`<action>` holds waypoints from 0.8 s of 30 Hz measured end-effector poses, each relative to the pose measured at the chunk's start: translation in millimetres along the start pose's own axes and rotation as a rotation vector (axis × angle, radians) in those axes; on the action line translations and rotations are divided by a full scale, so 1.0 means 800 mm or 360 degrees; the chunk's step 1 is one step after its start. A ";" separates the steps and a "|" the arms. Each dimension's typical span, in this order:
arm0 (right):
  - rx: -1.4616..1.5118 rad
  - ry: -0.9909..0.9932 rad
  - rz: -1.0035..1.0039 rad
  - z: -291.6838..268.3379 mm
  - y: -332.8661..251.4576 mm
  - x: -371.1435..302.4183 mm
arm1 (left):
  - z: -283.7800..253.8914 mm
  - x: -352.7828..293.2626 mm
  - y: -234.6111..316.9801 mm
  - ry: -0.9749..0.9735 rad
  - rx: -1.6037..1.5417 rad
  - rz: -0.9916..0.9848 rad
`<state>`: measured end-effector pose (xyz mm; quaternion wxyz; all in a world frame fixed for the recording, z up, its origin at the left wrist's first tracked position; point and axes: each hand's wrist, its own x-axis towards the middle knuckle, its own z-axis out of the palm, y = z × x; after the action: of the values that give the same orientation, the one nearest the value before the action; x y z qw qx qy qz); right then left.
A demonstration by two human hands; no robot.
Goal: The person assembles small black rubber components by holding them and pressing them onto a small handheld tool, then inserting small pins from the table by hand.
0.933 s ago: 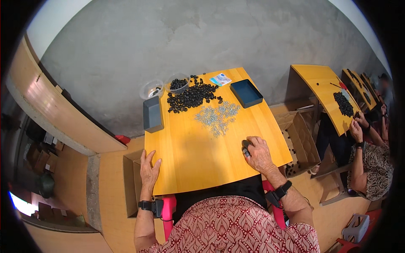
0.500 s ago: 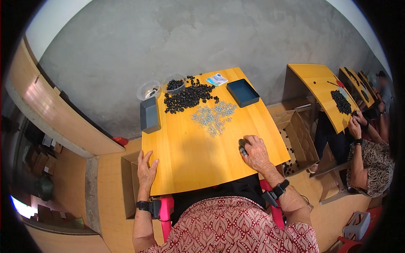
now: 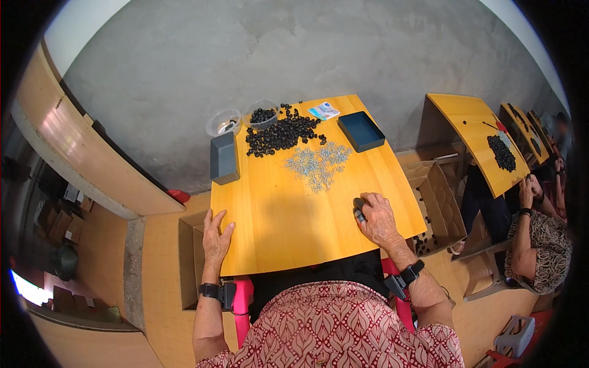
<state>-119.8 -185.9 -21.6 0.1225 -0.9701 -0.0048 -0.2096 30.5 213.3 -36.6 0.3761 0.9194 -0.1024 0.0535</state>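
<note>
My left hand (image 3: pixel 217 240) rests at the left edge of the yellow table (image 3: pixel 270 245), fingers spread and holding nothing. On the right part of the tabletop lies my right hand (image 3: pixel 378 221), palm down with its fingers loosely bent. Dark bands or covers (image 3: pixel 359 211) show on its thumb side; their exact kind is too small to tell. Beyond the hands a pile of small silver screw-like pieces (image 3: pixel 319 164) is spread out. Behind that sits a heap of small black round parts (image 3: pixel 279 136). Neither hand touches the piles.
A grey tray (image 3: pixel 224 158) stands at the left edge, a dark blue tray (image 3: pixel 362 131) at the far right. Two clear tubs (image 3: pixel 262 115) and a small packet (image 3: pixel 323 110) are at the back. An open carton (image 3: pixel 438 208) stands right; a co-worker (image 3: pixel 534 245) sits beyond.
The view has tilted slightly, so the table and piles appear a little higher and further right. Both hands keep nearly the same places on the table.
</note>
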 end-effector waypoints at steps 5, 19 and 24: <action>0.0044 0.0061 0.0003 0.003 0.001 0.003 | 0.003 0.004 -0.006 0.0003 -0.0028 0.0009; -0.0003 -0.0014 0.0012 0.007 0.003 0.001 | 0.007 0.008 -0.020 0.0045 -0.0086 0.0042; 0.0005 0.0022 -0.0001 0.007 0.001 0.003 | 0.003 0.006 -0.016 0.0014 -0.0080 -0.0007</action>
<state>-115.6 -185.6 -25.9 0.1239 -0.9684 -0.0048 -0.2165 37.9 219.8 -46.2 0.3997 0.9096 -0.0999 0.0543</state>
